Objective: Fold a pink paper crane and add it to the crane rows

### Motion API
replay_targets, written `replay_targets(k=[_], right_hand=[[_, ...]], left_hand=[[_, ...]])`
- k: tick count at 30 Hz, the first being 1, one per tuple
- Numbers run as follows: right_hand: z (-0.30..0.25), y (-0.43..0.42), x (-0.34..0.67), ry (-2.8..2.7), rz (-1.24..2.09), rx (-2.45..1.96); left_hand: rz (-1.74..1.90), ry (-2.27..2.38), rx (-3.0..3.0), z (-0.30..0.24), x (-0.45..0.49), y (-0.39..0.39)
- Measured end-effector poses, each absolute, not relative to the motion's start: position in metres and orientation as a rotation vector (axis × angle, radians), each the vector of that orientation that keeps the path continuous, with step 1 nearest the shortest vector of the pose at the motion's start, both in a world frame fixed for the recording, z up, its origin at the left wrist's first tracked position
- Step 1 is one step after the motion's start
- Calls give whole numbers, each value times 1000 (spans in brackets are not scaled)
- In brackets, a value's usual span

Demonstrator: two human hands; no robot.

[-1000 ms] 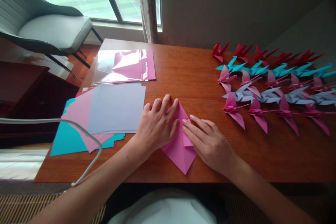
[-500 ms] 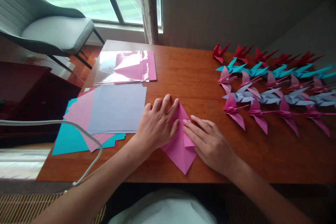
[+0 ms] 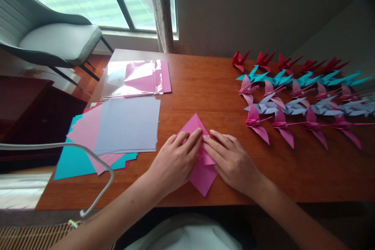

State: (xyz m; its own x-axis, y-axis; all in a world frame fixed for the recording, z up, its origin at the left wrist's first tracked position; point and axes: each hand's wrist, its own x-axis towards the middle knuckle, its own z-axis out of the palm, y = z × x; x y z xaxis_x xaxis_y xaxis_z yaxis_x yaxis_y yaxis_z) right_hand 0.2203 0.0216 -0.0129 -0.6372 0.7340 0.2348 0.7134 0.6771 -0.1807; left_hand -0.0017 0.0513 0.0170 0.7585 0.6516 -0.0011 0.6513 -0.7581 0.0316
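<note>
A sheet of bright pink origami paper point(image 3: 205, 181) lies turned as a diamond near the table's front edge, with a flap folded over on its right side. My left hand point(image 3: 178, 160) covers its left part, fingers bent together and closed on the paper near the middle crease. Along the right flap lies my right hand point(image 3: 234, 160), its fingers stretched out, index and middle apart, tips meeting the left fingertips. My right thumb is hidden. The top corner of the paper shows above both hands.
Folded paper cranes stand in rows at the right: red point(image 3: 239, 61), turquoise point(image 3: 254, 74), light pink, pale blue and magenta point(image 3: 255, 123). Left lie fanned sheets point(image 3: 127, 125) and a clear packet point(image 3: 137, 79). A white cable point(image 3: 99, 160) crosses the table's left corner.
My left hand has moved down the paper, its spread fingers now bent together at the middle crease. My right hand stays on the flap. The view has shifted slightly.
</note>
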Motion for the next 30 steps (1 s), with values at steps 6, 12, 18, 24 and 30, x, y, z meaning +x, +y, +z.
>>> replay_targets(k=[6, 12, 18, 24, 30], right_hand=[[-4, 24, 223, -2458, 423, -1147], [1, 60, 210, -2024, 548, -1374], [0, 83, 205, -2120, 582, -1433], [-2, 83, 206, -2090, 602, -1489], [-7, 99, 198, -2047, 513, -1581]], left_hand=[[52, 1075, 2874, 14, -6, 56], [31, 1066, 2861, 13, -6, 57], [22, 1075, 2868, 14, -5, 56], [21, 1075, 2891, 13, -5, 55], [25, 1077, 2907, 15, -4, 55]])
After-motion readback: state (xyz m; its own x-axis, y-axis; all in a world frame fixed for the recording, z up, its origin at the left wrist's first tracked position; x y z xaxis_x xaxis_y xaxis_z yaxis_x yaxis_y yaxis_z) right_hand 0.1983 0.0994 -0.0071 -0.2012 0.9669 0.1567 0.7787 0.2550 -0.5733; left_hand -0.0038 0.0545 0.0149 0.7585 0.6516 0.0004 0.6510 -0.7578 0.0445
